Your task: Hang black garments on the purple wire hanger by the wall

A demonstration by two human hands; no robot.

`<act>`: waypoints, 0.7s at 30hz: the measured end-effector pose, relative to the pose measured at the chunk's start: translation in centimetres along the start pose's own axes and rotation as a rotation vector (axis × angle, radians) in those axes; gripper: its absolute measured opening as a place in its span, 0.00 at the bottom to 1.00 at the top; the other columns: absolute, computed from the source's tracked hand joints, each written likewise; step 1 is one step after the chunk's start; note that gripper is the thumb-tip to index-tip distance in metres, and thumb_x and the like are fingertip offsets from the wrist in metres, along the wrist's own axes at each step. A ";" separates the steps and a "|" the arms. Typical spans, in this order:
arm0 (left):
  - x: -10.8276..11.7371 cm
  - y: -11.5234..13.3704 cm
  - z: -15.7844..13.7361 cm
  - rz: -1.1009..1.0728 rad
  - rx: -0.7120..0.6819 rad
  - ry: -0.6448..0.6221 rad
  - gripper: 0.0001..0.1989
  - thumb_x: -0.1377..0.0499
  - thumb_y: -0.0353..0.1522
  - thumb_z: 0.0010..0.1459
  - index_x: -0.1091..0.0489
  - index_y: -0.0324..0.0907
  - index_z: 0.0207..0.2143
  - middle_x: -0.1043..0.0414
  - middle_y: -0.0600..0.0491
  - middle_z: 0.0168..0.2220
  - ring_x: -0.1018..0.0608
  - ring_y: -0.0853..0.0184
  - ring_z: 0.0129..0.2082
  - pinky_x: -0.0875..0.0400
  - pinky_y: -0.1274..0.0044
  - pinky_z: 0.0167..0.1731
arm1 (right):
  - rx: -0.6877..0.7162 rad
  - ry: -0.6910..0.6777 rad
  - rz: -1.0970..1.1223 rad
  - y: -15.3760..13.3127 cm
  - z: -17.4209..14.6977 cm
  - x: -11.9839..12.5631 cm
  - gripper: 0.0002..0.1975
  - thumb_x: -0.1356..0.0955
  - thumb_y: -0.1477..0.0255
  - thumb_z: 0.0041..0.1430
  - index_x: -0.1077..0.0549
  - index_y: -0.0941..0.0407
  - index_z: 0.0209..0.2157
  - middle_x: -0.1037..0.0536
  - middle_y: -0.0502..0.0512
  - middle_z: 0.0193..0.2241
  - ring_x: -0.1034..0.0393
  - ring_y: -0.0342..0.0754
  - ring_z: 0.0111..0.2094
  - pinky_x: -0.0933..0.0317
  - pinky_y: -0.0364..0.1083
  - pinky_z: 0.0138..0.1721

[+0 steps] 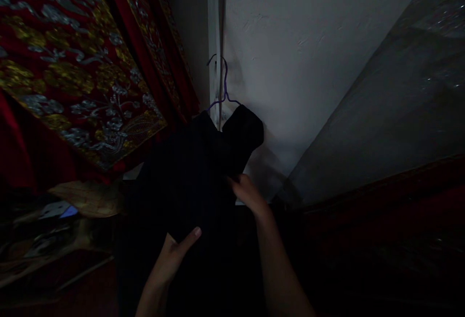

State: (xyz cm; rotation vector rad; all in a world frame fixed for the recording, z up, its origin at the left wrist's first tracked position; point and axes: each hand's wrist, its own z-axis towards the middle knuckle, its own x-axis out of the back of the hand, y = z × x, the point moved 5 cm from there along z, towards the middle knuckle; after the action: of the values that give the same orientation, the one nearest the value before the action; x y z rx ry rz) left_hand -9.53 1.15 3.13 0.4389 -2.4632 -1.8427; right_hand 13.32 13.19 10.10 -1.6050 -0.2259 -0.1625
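A dark garment [185, 176], nearly black in the dim light, hangs on a thin purple clothes hanger [225, 82]. The hanger's hook curves in front of a pale vertical edge at the wall. My left hand [176, 251] grips the garment low down, thumb lying on top and the other fingers hidden beneath the cloth. Higher and to the right, my right hand [247, 192] is closed on the garment near its side, its fingertips lost in the dark fabric. The garment's lower part fades into shadow.
Red cloth with gold and silver embroidery [69, 65] hangs at the upper left. Below it is a dim shelf [83, 271] with jumbled items. A pale wall [290, 55] stands behind the hanger, and a greyish sheet with shiny spots [392, 108] slopes along the right.
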 end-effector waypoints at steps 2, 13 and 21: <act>1.3 0.0 0.6 0.017 -0.008 0.083 0.35 0.27 0.48 0.47 0.29 0.40 0.53 0.24 0.41 0.54 0.23 0.48 0.57 0.25 0.62 0.55 | -0.057 -0.020 -0.007 1.1 -1.1 -0.4 0.19 0.32 0.62 0.57 0.32 0.55 0.16 0.32 0.48 0.15 0.38 0.43 0.20 0.50 0.43 0.25; -3.2 2.0 0.5 0.503 -0.838 0.121 0.25 0.35 0.36 0.60 0.33 0.45 0.59 0.30 0.44 0.57 0.27 0.54 0.58 0.32 0.61 0.60 | -0.161 -0.045 0.099 2.5 -7.7 -2.8 0.23 0.33 0.51 0.53 0.36 0.53 0.16 0.38 0.47 0.13 0.43 0.42 0.18 0.48 0.44 0.24; -9.5 1.7 1.2 0.340 -0.768 -0.121 0.12 0.38 0.31 0.59 0.27 0.44 0.46 0.21 0.50 0.39 0.18 0.61 0.40 0.23 0.73 0.42 | -0.091 0.029 0.216 1.6 -8.0 -1.8 0.33 0.33 0.38 0.49 0.36 0.54 0.17 0.38 0.47 0.14 0.44 0.42 0.19 0.48 0.44 0.23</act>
State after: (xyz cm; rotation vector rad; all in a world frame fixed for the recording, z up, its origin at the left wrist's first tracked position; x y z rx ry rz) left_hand -0.98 5.04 5.72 -0.1268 -1.5363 -2.4592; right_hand 12.24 5.09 8.47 -1.7042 -0.0222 -0.0302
